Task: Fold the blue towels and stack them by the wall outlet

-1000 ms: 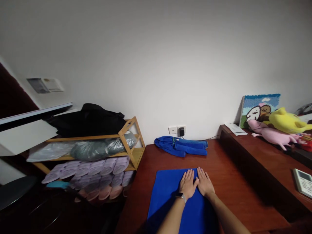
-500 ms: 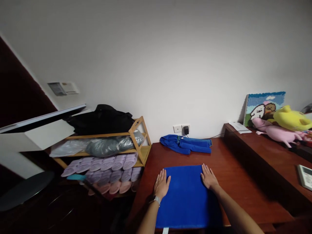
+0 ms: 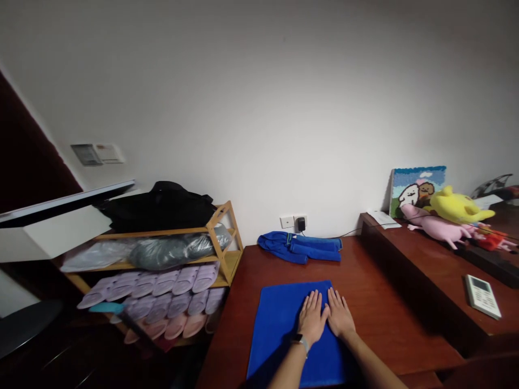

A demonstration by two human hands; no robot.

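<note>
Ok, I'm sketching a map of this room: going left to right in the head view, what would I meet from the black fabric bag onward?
Black fabric bag → flat rectangular blue cloth → colourful textured picture of cartoon animals → white rectangular remote-like device.

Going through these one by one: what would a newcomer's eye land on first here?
Probably the vivid blue cloth spread on the reddish-brown table, with the left hand and right hand side by side near its right edge. Next, likely the bright yellow plush toy next to the pink plush toy, on the raised ledge at the right.
</note>
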